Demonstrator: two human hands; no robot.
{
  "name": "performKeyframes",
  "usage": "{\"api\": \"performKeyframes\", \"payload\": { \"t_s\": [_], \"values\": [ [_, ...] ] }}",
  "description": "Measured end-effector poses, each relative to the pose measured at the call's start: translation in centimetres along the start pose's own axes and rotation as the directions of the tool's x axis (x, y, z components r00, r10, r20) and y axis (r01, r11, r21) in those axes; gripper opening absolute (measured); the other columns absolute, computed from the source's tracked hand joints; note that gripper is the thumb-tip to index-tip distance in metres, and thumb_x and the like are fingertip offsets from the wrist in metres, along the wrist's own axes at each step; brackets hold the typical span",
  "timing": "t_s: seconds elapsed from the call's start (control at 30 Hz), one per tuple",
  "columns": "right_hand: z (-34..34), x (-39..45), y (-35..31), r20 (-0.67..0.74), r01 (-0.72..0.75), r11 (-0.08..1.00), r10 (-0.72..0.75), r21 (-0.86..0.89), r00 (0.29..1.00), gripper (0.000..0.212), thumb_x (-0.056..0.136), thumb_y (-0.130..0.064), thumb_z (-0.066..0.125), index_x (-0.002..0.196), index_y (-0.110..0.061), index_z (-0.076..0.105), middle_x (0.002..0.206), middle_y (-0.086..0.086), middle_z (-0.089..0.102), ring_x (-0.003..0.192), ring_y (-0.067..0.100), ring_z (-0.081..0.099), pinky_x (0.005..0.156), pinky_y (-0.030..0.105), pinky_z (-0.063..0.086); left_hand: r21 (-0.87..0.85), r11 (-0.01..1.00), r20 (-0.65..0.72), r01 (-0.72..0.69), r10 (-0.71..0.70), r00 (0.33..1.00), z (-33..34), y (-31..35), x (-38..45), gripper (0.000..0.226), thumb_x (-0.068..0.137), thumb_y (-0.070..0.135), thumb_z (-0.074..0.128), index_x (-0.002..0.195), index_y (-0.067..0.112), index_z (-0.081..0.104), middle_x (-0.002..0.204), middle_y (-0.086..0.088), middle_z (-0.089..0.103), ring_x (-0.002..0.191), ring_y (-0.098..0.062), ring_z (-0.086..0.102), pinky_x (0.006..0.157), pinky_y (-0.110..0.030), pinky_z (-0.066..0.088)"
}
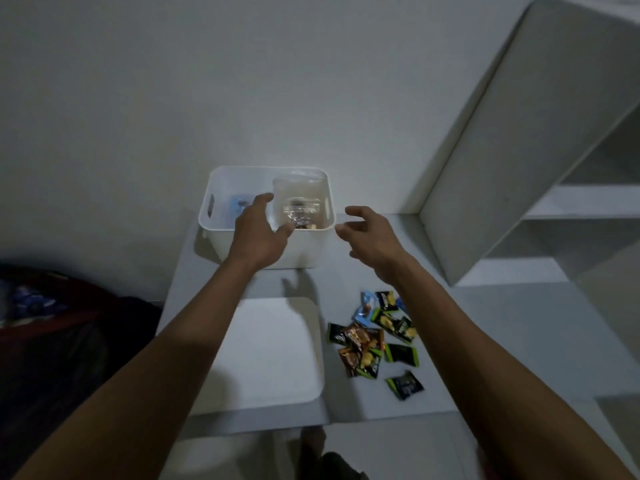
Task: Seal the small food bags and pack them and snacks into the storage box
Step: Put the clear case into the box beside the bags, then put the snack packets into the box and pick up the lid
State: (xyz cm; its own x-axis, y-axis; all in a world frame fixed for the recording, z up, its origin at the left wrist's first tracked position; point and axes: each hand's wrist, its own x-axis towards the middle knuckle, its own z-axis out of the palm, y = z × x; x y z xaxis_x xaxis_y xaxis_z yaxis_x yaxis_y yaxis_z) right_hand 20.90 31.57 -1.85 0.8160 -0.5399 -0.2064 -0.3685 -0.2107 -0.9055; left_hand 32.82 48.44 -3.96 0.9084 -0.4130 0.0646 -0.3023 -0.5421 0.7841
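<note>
Head view: left hand [258,235] spread loose over the storage box [215,188], beside the clear food bag [300,197] inside; right hand [371,239] relaxed, empty, at the box's three o'clock; snack packets [377,337] at five o'clock; white lid [277,351] at six.

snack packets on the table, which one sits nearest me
The dark snack packet with green edges. It lies alone at the near end of the scatter, closer to the table's front edge than any other, to the right of the white lid.
</note>
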Motion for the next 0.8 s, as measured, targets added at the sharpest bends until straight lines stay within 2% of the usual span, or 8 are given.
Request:
{"api": "performKeyframes", "payload": {
  "t_s": [0.17,0.3,0.4,0.47,0.53,0.63,0.73,0.8],
  "values": [
    [-5.0,-4.9,6.2,-0.152,0.029,0.998,-0.038,-0.06,0.988,0.048,0.094,-0.032,0.064,0.139,-0.022,0.05,0.129,0.004,0.06,0.107,0.015,0.062,0.072,0.02,0.052,-0.033,0.999,0.026,-0.039,0.04,0.999,5.3,0.9,-5.9,0.066,0.086,0.031,0.072,0.144,0.016,0.043,0.141,-0.013,0.051,0.129,-0.03,0.048,0.11,-0.044,0.037],
    [-7.0,-7.6,13.5,-0.275,-0.006,0.981,-0.049,-0.196,0.96,0.048,0.095,-0.035,0.061,0.139,-0.02,0.048,0.136,0.006,0.057,0.12,0.019,0.056,0.095,0.028,0.045,-0.023,0.999,0.051,-0.047,0.048,0.998,11.0,0.6,-10.9,0.063,0.093,0.032,0.064,0.147,0.014,0.038,0.15,-0.01,0.041,0.139,-0.025,0.037,0.111,-0.03,0.025],
    [-6.9,-9.4,19.2,-0.294,-0.003,0.966,-0.076,-0.259,0.953,0.049,0.097,-0.033,0.056,0.142,-0.019,0.044,0.141,0.004,0.052,0.128,0.021,0.048,0.102,0.024,0.034,0.015,1.0,0.063,0.01,-0.011,0.998,15.4,0.1,-14.3,0.059,0.097,0.034,0.057,0.147,0.009,0.038,0.152,-0.014,0.04,0.141,-0.029,0.035,0.115,-0.042,0.03],
    [-6.4,-10.3,22.9,-0.258,-0.007,0.956,-0.071,-0.292,0.963,0.047,0.099,-0.039,0.051,0.142,-0.023,0.042,0.137,-0.001,0.05,0.13,0.02,0.045,0.102,0.023,0.03,0.042,0.999,0.045,0.007,-0.009,0.999,18.7,-0.6,-15.9,0.055,0.096,0.03,0.055,0.139,-0.003,0.045,0.141,-0.024,0.05,0.134,-0.039,0.044,0.109,-0.053,0.039],
    [-5.7,-10.9,26.4,-0.209,-0.055,0.925,-0.026,-0.376,0.978,0.056,0.098,-0.05,0.039,0.147,-0.023,0.036,0.149,0.002,0.041,0.14,0.022,0.034,0.11,0.026,0.024,0.077,0.994,0.054,0.077,-0.081,0.995,21.6,-0.9,-16.9,0.052,0.096,0.025,0.054,0.139,-0.002,0.045,0.142,-0.026,0.048,0.134,-0.041,0.043,0.108,-0.055,0.04],
    [-4.3,-10.8,30.6,-0.179,-0.082,0.884,-0.001,-0.46,0.984,0.06,0.099,-0.05,0.033,0.153,-0.026,0.022,0.162,0.008,0.022,0.15,0.026,0.015,0.118,0.043,0.02,0.118,0.975,0.015,0.189,-0.192,0.981,25.4,-1.8,-17.9,0.051,0.098,0.026,0.05,0.146,0.012,0.04,0.153,-0.017,0.034,0.141,-0.035,0.032,0.113,-0.048,0.034],
    [-2.7,-9.8,33.2,-0.145,-0.031,0.838,-0.057,-0.545,0.988,0.055,0.103,-0.043,0.031,0.155,-0.031,0.016,0.164,0.008,0.013,0.151,0.029,0.009,0.116,0.053,0.023,0.216,0.96,-0.048,0.176,-0.169,0.984,28.5,-4.2,-18.4,0.055,0.097,0.039,0.043,0.147,0.018,0.035,0.153,-0.015,0.034,0.139,-0.033,0.034,0.112,-0.046,0.033],
    [-1.8,-8.7,34.7,-0.126,-0.027,0.815,-0.056,-0.579,0.99,0.056,0.103,-0.041,0.027,0.156,-0.034,0.011,0.166,0.005,0.003,0.152,0.028,0.0,0.117,0.056,0.018,0.264,0.946,-0.073,0.189,-0.176,0.982,30.3,-5.5,-18.2,0.056,0.097,0.042,0.038,0.147,0.018,0.034,0.154,-0.016,0.033,0.141,-0.033,0.031,0.113,-0.044,0.03]
  ]
}}
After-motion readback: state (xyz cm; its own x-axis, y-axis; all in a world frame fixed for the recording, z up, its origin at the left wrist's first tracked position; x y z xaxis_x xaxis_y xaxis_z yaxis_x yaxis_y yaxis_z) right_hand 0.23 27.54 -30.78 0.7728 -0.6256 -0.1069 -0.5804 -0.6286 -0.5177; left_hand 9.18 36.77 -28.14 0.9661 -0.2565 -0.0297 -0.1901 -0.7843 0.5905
